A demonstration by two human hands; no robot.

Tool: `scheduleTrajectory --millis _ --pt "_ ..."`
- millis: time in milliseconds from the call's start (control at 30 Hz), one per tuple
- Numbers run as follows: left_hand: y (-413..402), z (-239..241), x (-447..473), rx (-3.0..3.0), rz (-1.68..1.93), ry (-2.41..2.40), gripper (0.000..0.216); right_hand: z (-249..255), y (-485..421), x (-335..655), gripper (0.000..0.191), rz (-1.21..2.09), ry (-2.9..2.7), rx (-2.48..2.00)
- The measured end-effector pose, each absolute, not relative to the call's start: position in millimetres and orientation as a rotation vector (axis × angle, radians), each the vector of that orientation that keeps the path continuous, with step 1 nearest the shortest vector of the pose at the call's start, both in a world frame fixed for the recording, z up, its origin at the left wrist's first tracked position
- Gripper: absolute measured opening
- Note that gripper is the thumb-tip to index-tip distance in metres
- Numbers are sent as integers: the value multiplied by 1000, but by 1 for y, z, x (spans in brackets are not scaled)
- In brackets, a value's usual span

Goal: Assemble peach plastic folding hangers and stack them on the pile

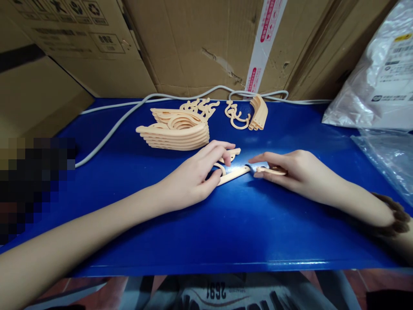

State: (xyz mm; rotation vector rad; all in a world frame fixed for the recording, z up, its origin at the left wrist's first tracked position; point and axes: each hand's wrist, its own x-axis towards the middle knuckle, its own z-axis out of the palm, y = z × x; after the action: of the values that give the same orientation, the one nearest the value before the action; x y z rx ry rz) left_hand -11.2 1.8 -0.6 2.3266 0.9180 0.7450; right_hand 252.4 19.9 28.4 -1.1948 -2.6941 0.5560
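Both hands on hanger parts, blue bench [193, 232].
Left hand [193, 176] pinches a peach hanger piece [232, 173]; right hand [290, 172] grips a small part [272, 171]; hanger stack [176, 131] lies beyond the left hand.

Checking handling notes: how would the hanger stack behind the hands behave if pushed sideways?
The stack looks like thin plastic, so probably light and fairly stiff. Its layers sit loosely nested and slightly offset, so they would likely fan apart. The glossy table probably lets them slide easily.

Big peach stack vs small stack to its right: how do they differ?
The big stack holds more pieces than the small stack. The big stack lies flat; the small stack seems to stand on edge. Both are peach plastic on the blue table.
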Motion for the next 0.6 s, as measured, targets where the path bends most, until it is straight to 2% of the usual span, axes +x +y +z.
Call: scheduleTrajectory --millis 100,200,300,433,600 --pt "6 -3 -13 2352 766 896 22 21 17 249 45 425 -2757 -1187" --pt "11 -4 -16 2389 773 868 17 18 15 246 35 365 -2790 -1145" --pt "13 -5 -19 2578 730 934 13 20 15 247 27 417 -2800 -1108" --pt "14 -7 -19 2912 656 1023 19 27 16 253 23 573 -2797 -1015" --pt "18 -6 -15 2829 763 1081 18 33 16 257 22 662 -2729 -990"
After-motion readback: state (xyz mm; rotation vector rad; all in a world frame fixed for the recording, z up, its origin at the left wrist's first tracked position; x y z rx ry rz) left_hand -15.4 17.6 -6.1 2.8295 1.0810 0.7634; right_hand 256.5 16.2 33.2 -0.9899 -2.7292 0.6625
